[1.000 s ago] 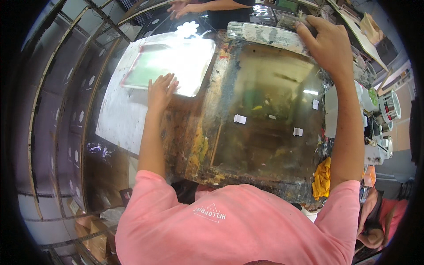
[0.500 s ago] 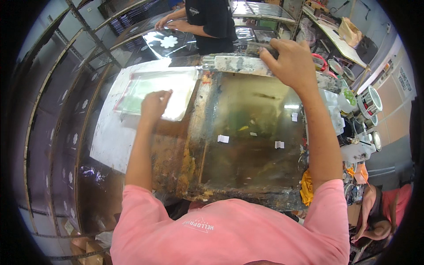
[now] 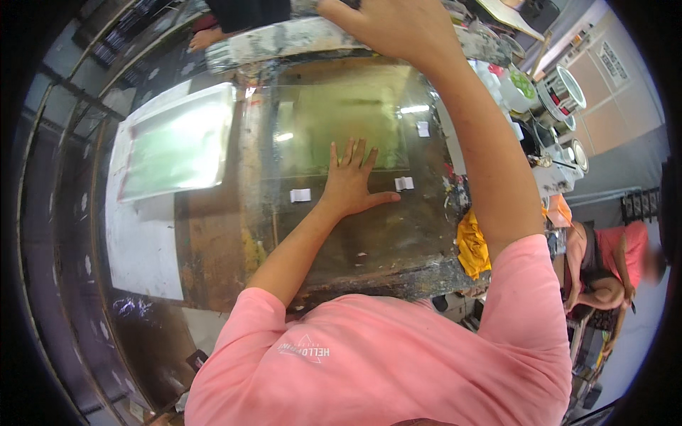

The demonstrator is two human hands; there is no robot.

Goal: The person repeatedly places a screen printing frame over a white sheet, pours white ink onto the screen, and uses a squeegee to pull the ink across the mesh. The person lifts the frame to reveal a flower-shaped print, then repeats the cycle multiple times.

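A large stained work surface (image 3: 213,248) carries a clear sheet (image 3: 341,113) with a greenish panel under it, marked by small white tape pieces (image 3: 300,195). My left hand (image 3: 352,181) lies flat on the sheet's lower middle, fingers spread, holding nothing. My right hand (image 3: 394,25) reaches to the far side and grips the paint-crusted frame edge (image 3: 284,41) running along the top; its fingertips are cut off by the picture's rim. My pink shirt fills the lower part of the view.
A white-framed screen (image 3: 177,142) lies on a white board at the left. A yellow rag (image 3: 472,245) hangs at the table's right edge. Tubs and tape rolls (image 3: 561,89) crowd the right bench. Another person's hand (image 3: 206,37) rests at the far left; a person (image 3: 604,263) sits at the right.
My left hand has moved right, from beside the white-framed screen onto the middle of the clear sheet. My right hand has stayed on the far frame edge. The view has come closer.
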